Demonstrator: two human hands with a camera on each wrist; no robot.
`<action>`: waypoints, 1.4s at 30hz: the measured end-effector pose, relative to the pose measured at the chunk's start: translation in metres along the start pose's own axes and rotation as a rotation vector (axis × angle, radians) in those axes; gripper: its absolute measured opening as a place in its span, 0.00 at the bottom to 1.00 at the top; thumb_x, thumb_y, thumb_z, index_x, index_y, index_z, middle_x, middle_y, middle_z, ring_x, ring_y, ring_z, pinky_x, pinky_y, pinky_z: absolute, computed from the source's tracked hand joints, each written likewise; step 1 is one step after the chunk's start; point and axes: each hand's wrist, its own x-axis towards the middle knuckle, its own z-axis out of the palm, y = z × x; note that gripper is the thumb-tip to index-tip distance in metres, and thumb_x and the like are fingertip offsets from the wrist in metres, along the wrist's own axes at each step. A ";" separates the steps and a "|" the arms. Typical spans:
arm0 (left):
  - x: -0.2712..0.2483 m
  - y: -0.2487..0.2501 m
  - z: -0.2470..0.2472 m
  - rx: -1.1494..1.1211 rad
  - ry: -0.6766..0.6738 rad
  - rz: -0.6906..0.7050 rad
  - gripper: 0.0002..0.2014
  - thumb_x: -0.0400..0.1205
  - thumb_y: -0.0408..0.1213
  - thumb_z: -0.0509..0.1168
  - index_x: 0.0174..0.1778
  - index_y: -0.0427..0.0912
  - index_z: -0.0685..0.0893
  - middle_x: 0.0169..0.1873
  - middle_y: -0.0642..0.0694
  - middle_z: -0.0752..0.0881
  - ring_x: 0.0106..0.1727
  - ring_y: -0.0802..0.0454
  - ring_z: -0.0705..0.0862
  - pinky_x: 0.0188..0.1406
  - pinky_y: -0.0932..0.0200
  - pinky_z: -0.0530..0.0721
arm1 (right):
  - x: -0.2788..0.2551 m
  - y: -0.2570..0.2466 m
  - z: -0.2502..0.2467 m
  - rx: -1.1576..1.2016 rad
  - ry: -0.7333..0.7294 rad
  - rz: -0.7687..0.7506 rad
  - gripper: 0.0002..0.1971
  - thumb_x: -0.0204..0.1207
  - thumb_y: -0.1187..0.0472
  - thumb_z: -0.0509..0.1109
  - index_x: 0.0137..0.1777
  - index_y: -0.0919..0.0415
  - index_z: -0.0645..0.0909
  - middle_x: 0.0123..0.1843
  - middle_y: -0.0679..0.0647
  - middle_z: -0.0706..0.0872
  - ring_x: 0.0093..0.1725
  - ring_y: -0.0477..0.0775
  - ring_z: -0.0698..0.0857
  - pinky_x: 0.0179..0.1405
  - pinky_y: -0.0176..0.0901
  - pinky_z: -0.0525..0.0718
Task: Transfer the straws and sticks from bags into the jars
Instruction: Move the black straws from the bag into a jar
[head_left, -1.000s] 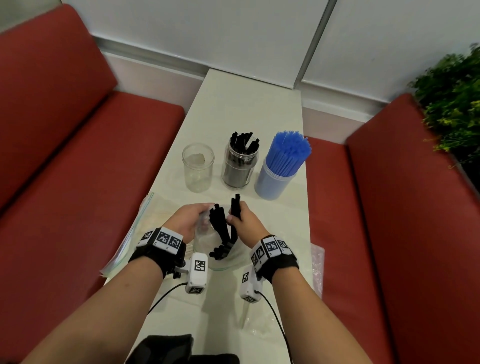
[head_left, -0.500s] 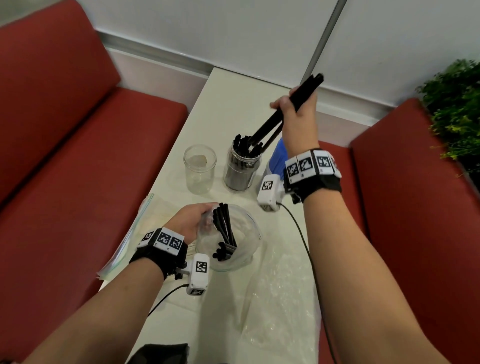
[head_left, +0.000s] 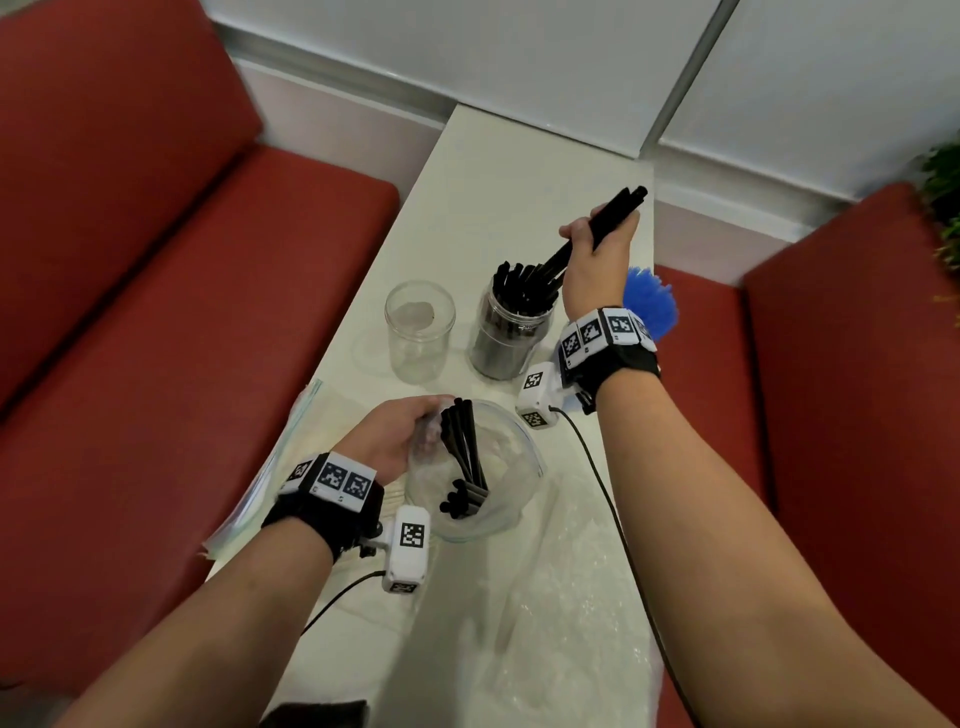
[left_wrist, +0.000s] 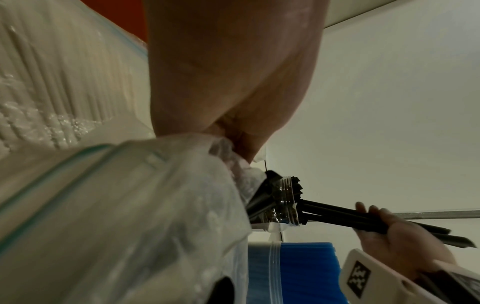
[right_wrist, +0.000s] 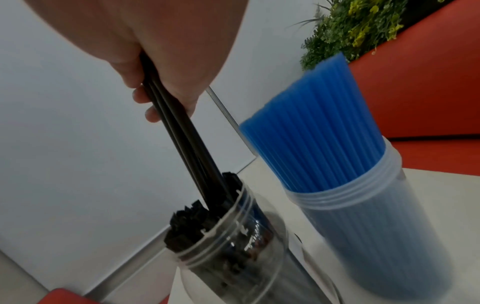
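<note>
Right hand (head_left: 597, 254) grips black straws (head_left: 613, 215), lower ends in the jar (head_left: 511, 332) below it. Left hand (head_left: 395, 441) pinches clear bag (head_left: 498, 467), apparently at its rim.

Right grip (head_left: 597, 249) reaches forward, fingers curled tight (wrist raised), while left grip (head_left: 395, 436) pinches low nearby.
</note>
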 end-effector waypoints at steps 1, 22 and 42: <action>0.001 0.000 0.001 0.004 0.002 0.000 0.13 0.90 0.35 0.59 0.43 0.38 0.85 0.21 0.50 0.83 0.27 0.54 0.85 0.50 0.53 0.83 | 0.001 0.005 0.001 -0.012 0.001 0.022 0.08 0.85 0.68 0.61 0.58 0.57 0.67 0.48 0.43 0.78 0.55 0.58 0.87 0.54 0.32 0.80; 0.004 0.004 0.006 0.003 0.043 -0.013 0.16 0.90 0.34 0.59 0.69 0.31 0.83 0.47 0.39 0.89 0.48 0.47 0.87 0.58 0.51 0.84 | -0.020 0.036 0.009 -0.316 -0.300 0.013 0.20 0.85 0.57 0.69 0.76 0.54 0.79 0.72 0.51 0.84 0.72 0.48 0.80 0.74 0.37 0.75; 0.007 -0.004 0.000 0.035 0.013 0.005 0.17 0.91 0.34 0.57 0.72 0.30 0.81 0.29 0.47 0.88 0.38 0.52 0.87 0.50 0.55 0.84 | -0.035 0.042 0.023 -1.065 -0.497 -0.094 0.37 0.89 0.41 0.51 0.89 0.64 0.48 0.90 0.63 0.48 0.89 0.66 0.42 0.87 0.62 0.40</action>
